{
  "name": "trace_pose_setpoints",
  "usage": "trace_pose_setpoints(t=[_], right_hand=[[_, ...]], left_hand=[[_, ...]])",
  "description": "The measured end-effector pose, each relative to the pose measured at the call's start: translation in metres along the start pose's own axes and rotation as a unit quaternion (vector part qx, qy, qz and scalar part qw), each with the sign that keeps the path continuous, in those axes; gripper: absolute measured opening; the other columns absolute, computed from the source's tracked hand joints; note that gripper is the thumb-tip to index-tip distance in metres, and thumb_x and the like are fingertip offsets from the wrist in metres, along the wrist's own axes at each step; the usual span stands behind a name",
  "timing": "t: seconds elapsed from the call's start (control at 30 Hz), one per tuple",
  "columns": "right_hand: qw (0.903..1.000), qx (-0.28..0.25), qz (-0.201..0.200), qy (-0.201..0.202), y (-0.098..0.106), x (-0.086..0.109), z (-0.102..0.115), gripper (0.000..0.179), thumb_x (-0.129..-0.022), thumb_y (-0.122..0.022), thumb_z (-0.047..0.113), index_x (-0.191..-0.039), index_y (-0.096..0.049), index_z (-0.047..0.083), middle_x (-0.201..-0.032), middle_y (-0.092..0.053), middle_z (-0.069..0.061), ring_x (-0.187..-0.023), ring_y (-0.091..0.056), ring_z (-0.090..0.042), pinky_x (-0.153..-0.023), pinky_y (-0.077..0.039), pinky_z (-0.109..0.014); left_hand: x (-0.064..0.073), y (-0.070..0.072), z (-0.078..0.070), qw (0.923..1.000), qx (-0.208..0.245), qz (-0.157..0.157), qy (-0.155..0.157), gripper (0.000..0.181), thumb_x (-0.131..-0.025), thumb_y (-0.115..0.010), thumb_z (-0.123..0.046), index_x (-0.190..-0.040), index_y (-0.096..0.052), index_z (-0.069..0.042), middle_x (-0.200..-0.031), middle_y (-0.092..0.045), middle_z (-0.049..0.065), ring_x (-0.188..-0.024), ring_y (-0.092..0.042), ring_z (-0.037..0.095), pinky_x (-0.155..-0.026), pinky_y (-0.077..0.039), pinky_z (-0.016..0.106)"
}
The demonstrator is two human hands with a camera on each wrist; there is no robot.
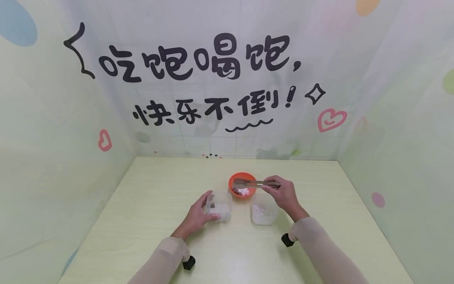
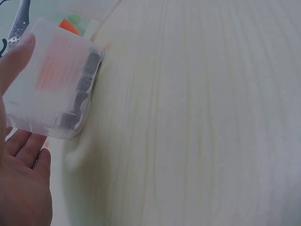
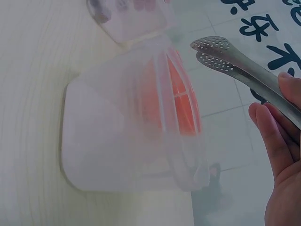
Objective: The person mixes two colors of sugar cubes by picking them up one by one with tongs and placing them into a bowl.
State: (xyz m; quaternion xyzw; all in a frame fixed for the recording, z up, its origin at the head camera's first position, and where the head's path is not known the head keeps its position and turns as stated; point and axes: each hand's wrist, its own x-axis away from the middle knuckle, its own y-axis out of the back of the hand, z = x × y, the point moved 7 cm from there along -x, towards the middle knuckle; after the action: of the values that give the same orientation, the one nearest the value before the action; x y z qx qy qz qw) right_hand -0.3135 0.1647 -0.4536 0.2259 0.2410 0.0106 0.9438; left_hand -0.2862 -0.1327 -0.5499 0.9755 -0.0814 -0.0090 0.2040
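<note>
My left hand (image 1: 194,217) holds a clear plastic box (image 1: 222,208) on the table, thumb on one side and fingers on the opposite side. Dark square pieces (image 2: 83,85) lie along one edge inside this box. In my right hand (image 1: 284,194) are metal tongs (image 3: 254,70) with perforated tips, only a narrow gap between them. The head view shows those tips over an orange bowl (image 1: 230,190), which contains white cubes (image 1: 244,192) and some darker pieces. Just below my right hand stands a second clear plastic box (image 1: 264,217); its pale contents are hard to make out.
The pale wooden table (image 1: 227,256) ends at a printed back curtain (image 1: 220,146), with curtains on both sides too. Both boxes stand close in front of the bowl. A black block (image 1: 189,263) is at the left wrist, another (image 1: 287,240) at the right.
</note>
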Motion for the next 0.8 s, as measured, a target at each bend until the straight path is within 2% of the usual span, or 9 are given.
trace_pose_setpoints(t=[0.3,0.67,0.8], right_hand=[[0.9996,0.002,0.027,-0.001,-0.015,0.004,0.012,0.016,-0.082,-0.079,0.010,-0.096,-0.072,0.007,-0.084,-0.072,-0.004,-0.070,-0.067,-0.013,-0.060,-0.056,-0.026],[0.9971,-0.021,0.073,0.007,-0.045,0.013,0.021,0.016,-0.081,-0.079,0.010,-0.095,-0.072,0.009,-0.086,-0.072,0.000,-0.070,-0.066,-0.011,-0.060,-0.057,-0.026],[0.9958,-0.025,0.088,-0.002,-0.056,0.017,0.023,0.017,-0.080,-0.079,0.009,-0.095,-0.071,0.009,-0.085,-0.072,-0.001,-0.071,-0.066,-0.012,-0.060,-0.057,-0.027]], left_hand=[[0.000,0.000,0.000,0.9998,0.010,0.002,0.015,0.095,-0.072,-0.087,-0.019,-0.151,-0.033,-0.017,-0.150,-0.041,0.011,-0.139,-0.033,0.033,-0.111,-0.029,0.053],[0.000,0.000,0.002,0.9998,0.015,0.003,0.012,0.097,-0.072,-0.087,-0.020,-0.152,-0.033,-0.018,-0.151,-0.040,0.011,-0.140,-0.032,0.032,-0.112,-0.028,0.051],[-0.001,0.000,0.002,0.9999,0.014,0.002,0.010,0.098,-0.071,-0.087,-0.021,-0.152,-0.032,-0.017,-0.150,-0.041,0.012,-0.139,-0.033,0.033,-0.111,-0.029,0.052]])
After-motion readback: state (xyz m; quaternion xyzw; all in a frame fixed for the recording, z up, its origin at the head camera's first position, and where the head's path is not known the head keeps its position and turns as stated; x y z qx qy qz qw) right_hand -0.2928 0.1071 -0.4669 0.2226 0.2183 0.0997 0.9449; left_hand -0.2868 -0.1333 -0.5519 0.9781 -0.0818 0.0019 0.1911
